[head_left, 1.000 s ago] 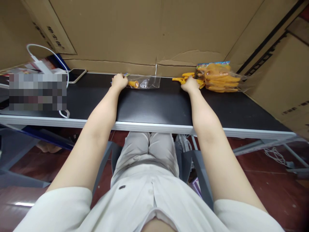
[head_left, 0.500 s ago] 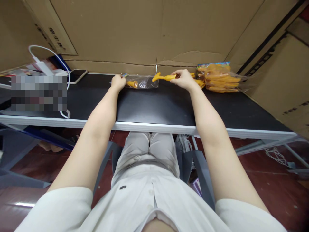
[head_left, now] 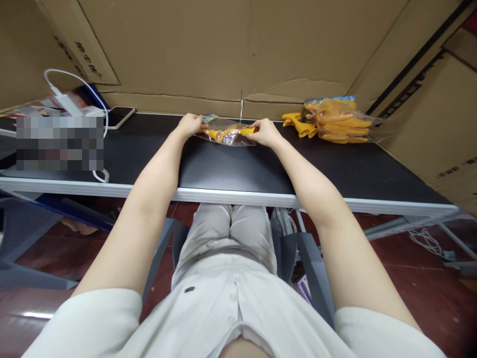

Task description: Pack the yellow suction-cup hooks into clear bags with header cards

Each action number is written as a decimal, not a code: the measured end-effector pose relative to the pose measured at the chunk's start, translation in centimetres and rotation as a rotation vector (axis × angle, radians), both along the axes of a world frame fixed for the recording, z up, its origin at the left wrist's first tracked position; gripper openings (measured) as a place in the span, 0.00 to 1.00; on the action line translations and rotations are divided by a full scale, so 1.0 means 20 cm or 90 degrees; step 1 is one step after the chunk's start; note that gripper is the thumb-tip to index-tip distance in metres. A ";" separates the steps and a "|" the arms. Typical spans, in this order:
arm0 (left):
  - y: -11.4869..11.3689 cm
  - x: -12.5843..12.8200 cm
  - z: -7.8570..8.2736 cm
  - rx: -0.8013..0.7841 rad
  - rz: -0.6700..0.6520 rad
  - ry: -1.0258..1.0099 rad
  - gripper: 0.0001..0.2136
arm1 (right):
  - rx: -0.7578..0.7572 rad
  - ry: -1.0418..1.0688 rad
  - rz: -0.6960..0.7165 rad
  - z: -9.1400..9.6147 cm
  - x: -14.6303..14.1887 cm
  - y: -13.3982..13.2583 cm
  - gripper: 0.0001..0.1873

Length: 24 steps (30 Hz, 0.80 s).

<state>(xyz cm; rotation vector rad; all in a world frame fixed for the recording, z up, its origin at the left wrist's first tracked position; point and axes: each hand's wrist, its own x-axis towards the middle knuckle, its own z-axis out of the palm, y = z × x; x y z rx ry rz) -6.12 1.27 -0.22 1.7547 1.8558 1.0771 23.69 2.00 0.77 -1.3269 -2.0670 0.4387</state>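
Observation:
At the far side of the black table, my left hand is closed on the left end of a clear plastic bag with a colourful header. Inside the bag lies an orange toy with a flared, hollow end. My right hand pinches a second orange toy by its flared end at the bag's right side. Its front part appears to be within the bag's mouth. A few loose orange toys lie farther right, beside a full clear bag of similar toys.
A cardboard wall stands behind the table. On the left are a phone, a white charging cable and a blurred-out item. A metal edge runs along the table's front.
My right hand has moved left with the orange toy, bringing it to the bag. My left hand has shifted slightly right, and the bag is now bulged and raised a little.

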 end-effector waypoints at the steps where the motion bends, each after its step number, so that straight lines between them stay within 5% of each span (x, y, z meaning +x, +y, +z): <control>1: -0.01 0.02 0.01 -0.014 0.004 -0.002 0.22 | 0.005 -0.005 0.001 -0.01 -0.01 0.00 0.13; 7: -0.08 0.11 0.07 -0.059 -0.049 -0.063 0.24 | 0.027 -0.032 -0.057 -0.05 -0.06 -0.01 0.06; 11: -0.11 0.16 0.09 -0.009 -0.024 -0.003 0.23 | 0.002 -0.021 0.019 -0.06 -0.09 -0.04 0.08; 24: -0.10 0.25 0.02 -0.030 -0.028 0.060 0.25 | 0.001 -0.047 0.025 -0.05 -0.11 -0.01 0.08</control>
